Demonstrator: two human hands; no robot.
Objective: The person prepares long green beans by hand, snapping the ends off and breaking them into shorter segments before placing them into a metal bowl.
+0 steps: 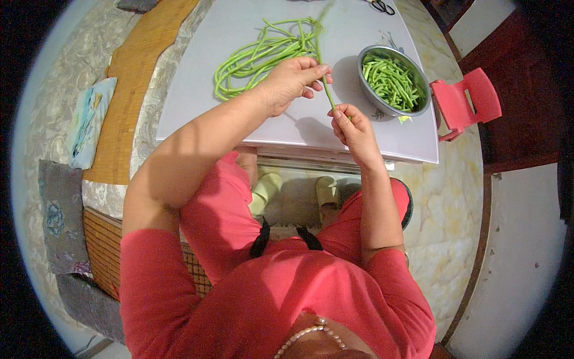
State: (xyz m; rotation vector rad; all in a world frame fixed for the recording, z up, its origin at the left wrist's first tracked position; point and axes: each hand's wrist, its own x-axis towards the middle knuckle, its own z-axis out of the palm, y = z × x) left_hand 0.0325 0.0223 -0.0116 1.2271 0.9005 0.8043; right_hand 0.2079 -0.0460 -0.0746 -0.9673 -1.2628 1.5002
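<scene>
Between my two hands a long green bean [328, 92] is held at a slant above the table, its far end blurred. My left hand [299, 80] pinches it between thumb and fingers. Lower down, my right hand [355, 131] grips the bean's near end. A loose heap of long beans [262, 56] lies on the table just beyond my left hand. To the right stands a metal bowl [364, 87] with many short bean pieces [391, 85] inside, up and right of my right hand.
The pale table [193, 103] has its front edge before my knees. Black-handled scissors [382, 6] lie at the far right. A red child's chair [466, 98] stands right of the table. Along the left runs a seat with a bamboo mat [130, 67] and a folded cloth [92, 121].
</scene>
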